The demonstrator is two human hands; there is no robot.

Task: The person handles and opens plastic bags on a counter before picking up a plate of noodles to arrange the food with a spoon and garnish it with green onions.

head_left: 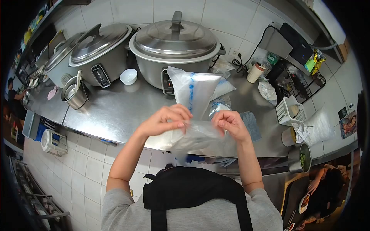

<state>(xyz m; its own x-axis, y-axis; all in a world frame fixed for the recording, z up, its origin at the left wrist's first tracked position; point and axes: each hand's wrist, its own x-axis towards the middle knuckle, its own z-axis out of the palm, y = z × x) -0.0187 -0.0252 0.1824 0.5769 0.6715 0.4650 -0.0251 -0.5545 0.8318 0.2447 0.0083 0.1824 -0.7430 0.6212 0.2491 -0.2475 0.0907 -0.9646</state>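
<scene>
A clear plastic bag (198, 136) is stretched between my two hands in front of my apron, its lower part smeared by motion. My left hand (165, 121) pinches one side of its edge between thumb and fingers. At the other side, my right hand (232, 125) has its fingers closed on the same edge. Just beyond them on the steel counter stands a filled white plastic bag with blue print (196, 90). Another filled bag (222, 87) leans behind it, and a smaller bag with blue print (220, 106) is near my right hand.
Large rice cookers (175, 42) line the wall. A white bowl (128, 76) and a steel pot with utensils (75, 94) are left; a blue-grey cloth (250, 125), white basket (287, 111) and steel pot (300, 158) are right. Another person (327, 188) is at lower right.
</scene>
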